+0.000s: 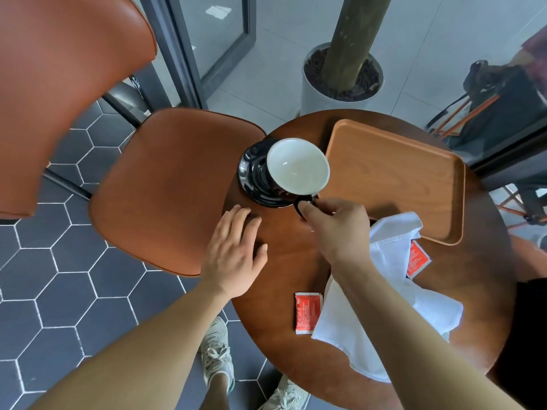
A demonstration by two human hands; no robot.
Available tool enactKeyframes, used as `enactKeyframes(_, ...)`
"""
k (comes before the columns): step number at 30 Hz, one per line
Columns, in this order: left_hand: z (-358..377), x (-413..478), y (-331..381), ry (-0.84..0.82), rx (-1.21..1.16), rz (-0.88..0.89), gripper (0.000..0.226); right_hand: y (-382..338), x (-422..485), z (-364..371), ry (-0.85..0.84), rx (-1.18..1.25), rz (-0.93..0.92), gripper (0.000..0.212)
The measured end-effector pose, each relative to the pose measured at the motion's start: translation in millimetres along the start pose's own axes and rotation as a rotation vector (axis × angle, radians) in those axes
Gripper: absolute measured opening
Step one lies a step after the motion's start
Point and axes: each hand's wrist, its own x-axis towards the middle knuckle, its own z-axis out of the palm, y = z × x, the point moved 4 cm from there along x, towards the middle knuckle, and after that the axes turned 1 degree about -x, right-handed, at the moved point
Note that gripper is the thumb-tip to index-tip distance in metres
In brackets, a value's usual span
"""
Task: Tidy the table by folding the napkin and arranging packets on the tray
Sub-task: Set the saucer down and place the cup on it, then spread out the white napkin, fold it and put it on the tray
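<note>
The white napkin (387, 294) lies crumpled and unfolded on the near right of the round table (284, 261), partly under the right forearm. One red packet (307, 313) lies flat just beside its left edge; a second packet (417, 258) shows at its far side, near the tray (393, 176), which holds nothing. The right hand (337, 223) pinches the handle of the cup (297, 167), probably to clear working room. The cup sits tilted on the black saucer (254, 170). The left hand (233, 253) rests flat on the table edge, fingers spread, holding nothing.

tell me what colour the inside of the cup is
White inside the cup, black outside; the head view shows it best.
</note>
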Motion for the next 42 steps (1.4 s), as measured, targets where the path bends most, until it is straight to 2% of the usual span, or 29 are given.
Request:
enactKeyframes(3,0,0,0,-0.007,0.004,-0.006,0.050,-6,21,13,-0.006,-0.013,-0.007,0.037)
enactKeyframes(11,3,1,-2,-0.012,0.006,-0.009,0.050,-3,44,31,-0.036,-0.134,-0.033,0.032)
enactKeyframes(17,2,0,-2,-0.018,0.003,-0.019,0.050,3,44,34,-0.034,-0.201,-0.083,0.037)
enactKeyframes(24,1,1,0,-0.019,-0.003,-0.020,0.050,3,44,30,-0.071,-0.251,-0.131,0.024)
enactKeyframes(28,-1,2,0,-0.021,-0.007,-0.010,0.050,12,32,5,-0.139,-0.337,-0.147,0.043)
enactKeyframes(32,-1,2,1,-0.040,0.007,-0.015,0.050,39,-1,-46,-0.101,-0.819,-0.387,0.059)
enactKeyframes(34,-1,2,1,-0.044,0.007,-0.020,0.051,64,-16,-59,-0.163,-0.978,-0.351,0.074)
enactKeyframes(37,0,2,1,-0.050,0.015,-0.019,0.051,109,-25,-60,-0.275,-1.077,-0.235,0.090)
enactKeyframes(42,3,1,-1,-0.033,0.021,-0.018,0.051,145,-25,-51,-0.204,-1.053,-0.264,0.086)
